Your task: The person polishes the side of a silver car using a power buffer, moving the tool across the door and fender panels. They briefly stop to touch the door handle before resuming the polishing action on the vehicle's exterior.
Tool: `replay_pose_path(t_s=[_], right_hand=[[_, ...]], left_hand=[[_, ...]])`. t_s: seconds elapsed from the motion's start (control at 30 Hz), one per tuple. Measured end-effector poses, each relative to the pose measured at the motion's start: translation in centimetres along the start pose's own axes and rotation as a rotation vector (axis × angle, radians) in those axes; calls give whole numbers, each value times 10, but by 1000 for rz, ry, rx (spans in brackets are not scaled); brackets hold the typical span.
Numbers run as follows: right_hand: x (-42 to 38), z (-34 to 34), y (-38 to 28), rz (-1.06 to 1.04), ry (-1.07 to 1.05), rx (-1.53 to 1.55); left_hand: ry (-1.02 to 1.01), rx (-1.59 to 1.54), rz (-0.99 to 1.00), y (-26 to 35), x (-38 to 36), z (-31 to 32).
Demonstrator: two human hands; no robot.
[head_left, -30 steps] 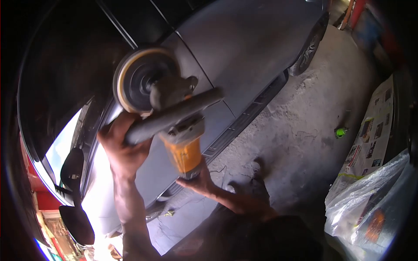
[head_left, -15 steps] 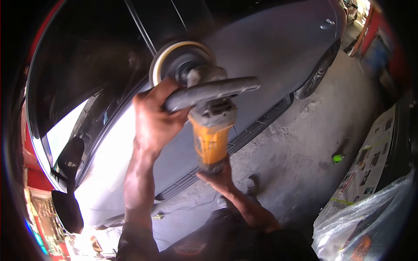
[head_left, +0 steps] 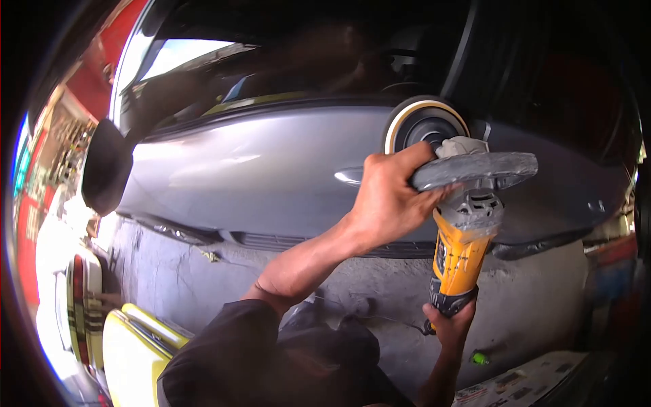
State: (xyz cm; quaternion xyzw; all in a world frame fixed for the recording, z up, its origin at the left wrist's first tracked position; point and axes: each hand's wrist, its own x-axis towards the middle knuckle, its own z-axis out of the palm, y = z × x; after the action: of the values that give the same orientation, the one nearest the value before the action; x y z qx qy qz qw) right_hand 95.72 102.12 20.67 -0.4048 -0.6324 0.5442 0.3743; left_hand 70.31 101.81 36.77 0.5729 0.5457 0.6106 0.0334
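Observation:
My left hand point(head_left: 397, 193) is wrapped around the grey loop handle point(head_left: 488, 169) at the front of a yellow and black car polisher point(head_left: 464, 258). Lower down, my right hand point(head_left: 454, 322) closes on the black rear end of the same tool. Its round pad point(head_left: 420, 122), black with a pale rim, faces the car and overlaps the top of the door just below the window line. A grey car point(head_left: 271, 176) stretches across the view, its side glossy under bright reflections. Beside my left hand, a door handle point(head_left: 348, 177) shows, partly covered by my fingers.
A black side mirror point(head_left: 107, 166) sticks out at the left. Yellow panels point(head_left: 132, 353) stand at lower left. On the concrete floor point(head_left: 190, 271) lies a small green item point(head_left: 480, 357), near a surface covered in newspaper point(head_left: 529, 383). A thin cord trails behind the polisher.
The view has turned, so the car now lies level across it. Both hands and the polisher have shifted right in view, and the pad has come to the upper door by the window line.

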Motion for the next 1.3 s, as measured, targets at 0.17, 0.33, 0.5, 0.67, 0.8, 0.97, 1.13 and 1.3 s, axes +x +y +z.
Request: replay_pose_path(t_s=[0.17,0.33,0.5,0.67,0.8,0.97,1.13,1.3], right_hand=[[10,18,-17,-125,-229,-113],[17,85,-49,-87,-478,-253],[-7,153,-41,-190,-552,-155],[-23,114,-43,-57,-484,-196],[-40,56,-30,-100,-366,-243],[-52,-11,-24,73,-270,-260],[-47,-61,-11,185,-135,-177],[-42,-86,34,226,-72,58]], left_hand=[[186,303,-8,22,-39,-65],[596,149,44,-53,-133,-179],[633,165,-103,-28,-143,-237],[570,135,-215,-21,-140,-195],[466,130,-222,-13,-129,-129],[152,55,-237,4,-96,-62],[-35,6,-214,15,-61,13],[-220,38,-173,9,-47,74]])
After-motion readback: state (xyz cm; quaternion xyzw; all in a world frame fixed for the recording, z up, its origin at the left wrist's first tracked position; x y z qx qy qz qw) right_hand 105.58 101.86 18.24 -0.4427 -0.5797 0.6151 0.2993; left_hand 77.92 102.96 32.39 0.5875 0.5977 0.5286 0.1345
